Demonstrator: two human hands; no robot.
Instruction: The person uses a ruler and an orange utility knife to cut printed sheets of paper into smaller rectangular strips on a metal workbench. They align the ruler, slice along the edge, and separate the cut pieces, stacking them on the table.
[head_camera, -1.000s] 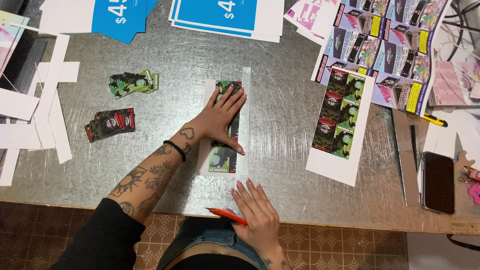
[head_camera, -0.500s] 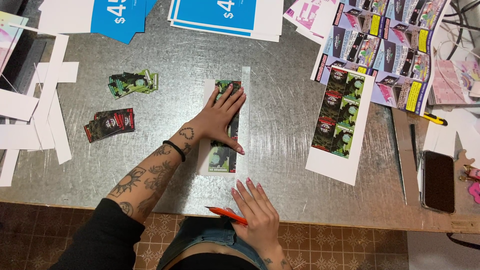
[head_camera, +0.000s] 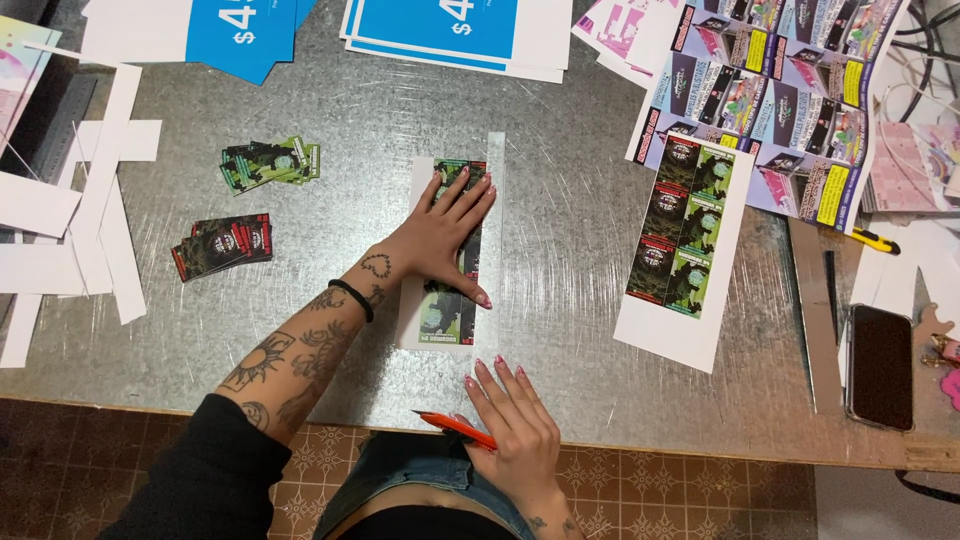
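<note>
Left hand (head_camera: 440, 235) lies flat, fingers spread, palm down, pressing a narrow strip of printed cards (head_camera: 447, 262) onto the metal table (head_camera: 560, 260). A clear ruler (head_camera: 494, 240) runs along the strip's right edge, just beside the fingertips. Strip sits mid-table, lengthwise away from the person. Right hand (head_camera: 510, 425) rests at the near table edge, fingers extended, with an orange craft knife (head_camera: 455, 427) under the thumb side; grip loose, blade pointing left. Green cut cards (head_camera: 270, 162) and red-black cut cards (head_camera: 222, 244) in small piles to the left. Larger uncut card sheet (head_camera: 685, 245) to the right. Black phone (head_camera: 879, 366) at far right. White offcuts (head_camera: 100, 220) on the left, blue signs (head_camera: 440, 22) at top.
</note>
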